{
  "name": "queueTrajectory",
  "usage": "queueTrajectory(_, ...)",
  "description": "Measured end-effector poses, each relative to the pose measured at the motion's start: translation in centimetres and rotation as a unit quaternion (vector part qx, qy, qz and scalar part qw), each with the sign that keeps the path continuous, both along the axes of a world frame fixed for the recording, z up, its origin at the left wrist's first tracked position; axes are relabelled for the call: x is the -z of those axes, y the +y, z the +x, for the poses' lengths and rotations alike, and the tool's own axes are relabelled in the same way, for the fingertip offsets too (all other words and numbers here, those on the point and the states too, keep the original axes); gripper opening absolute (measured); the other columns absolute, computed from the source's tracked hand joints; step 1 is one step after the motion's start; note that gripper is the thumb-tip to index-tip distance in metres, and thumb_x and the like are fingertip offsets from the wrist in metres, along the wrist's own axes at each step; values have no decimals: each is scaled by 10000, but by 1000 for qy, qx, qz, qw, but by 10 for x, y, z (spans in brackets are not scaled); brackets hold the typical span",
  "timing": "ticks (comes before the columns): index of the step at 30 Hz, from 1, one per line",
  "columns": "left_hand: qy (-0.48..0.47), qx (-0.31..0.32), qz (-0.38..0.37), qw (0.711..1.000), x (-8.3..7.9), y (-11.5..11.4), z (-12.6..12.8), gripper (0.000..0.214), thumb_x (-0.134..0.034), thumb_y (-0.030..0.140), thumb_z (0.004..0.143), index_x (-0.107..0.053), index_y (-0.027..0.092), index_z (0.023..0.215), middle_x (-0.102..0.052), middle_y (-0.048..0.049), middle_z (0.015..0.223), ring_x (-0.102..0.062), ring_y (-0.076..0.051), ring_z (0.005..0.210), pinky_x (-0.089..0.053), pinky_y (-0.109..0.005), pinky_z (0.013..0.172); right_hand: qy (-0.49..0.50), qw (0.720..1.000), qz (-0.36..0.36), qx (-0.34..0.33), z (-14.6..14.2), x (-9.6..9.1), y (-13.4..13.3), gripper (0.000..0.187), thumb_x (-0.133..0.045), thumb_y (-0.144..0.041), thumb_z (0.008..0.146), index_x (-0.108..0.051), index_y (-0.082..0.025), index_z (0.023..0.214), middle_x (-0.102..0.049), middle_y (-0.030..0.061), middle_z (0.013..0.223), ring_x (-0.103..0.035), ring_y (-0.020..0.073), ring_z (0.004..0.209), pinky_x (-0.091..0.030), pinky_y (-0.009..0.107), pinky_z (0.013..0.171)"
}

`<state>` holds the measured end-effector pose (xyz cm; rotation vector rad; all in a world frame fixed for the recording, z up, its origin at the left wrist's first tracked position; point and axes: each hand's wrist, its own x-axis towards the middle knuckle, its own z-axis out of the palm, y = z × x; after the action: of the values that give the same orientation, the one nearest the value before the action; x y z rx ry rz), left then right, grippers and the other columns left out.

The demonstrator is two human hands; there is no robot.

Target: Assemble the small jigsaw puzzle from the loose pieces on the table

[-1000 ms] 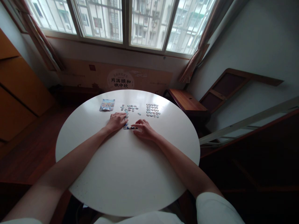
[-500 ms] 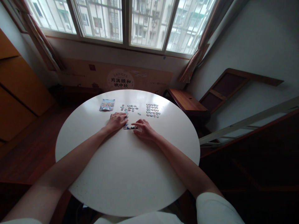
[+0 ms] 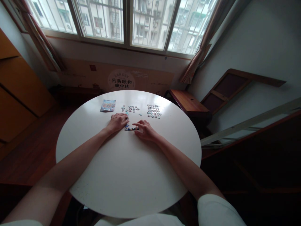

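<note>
Centre frame, L hand (image 3: pixel 117 121), grip open and flat, steadies small dark joined jigsaw strip (image 3: pixel 130 128) on round white worktop (image 3: pixel 127 175), R hand (image 3: pixel 146 131) pressing it, grip can't tell; nxt needs gentle, aligned seating.

The only writing I can read from here is in the upper middle of the frame, on the brown cardboard panel (image 3: pixel 150 80) leaning against the wall under the window; its pale round emblem (image 3: pixel 121 81) carries two lines of dark Chinese characters, 月满愿和 above 映中秋; a thin arc of smaller lettering curves over them, too fine for me to make out; left of it a small red square mark (image 3: pixel 92 67) is illegible; faint lines of print towards the panel's right end are unreadable too; on the table, the colourful leaflet (image 3: pixel 108 105) and the joined jigsaw strip (image 3: pixel 129 127) show print too small to read.
</note>
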<state>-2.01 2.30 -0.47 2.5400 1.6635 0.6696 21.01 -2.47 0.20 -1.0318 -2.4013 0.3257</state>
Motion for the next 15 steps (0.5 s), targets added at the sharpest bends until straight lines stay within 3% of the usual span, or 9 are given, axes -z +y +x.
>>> queueTrajectory(15, 3, -3, -9, 1000, -2, -1, 0, 330, -461, 413, 904, -679, 258, 1098, -620, -59, 1268, -530, -275, 1146, -370, -438, 955, 5, 1000, -2, 2, -1, -2, -2, 396, -643, -268, 847, -619, -265, 1242, -582, 79, 1077, -491, 226, 1025, -380, 406, 957)
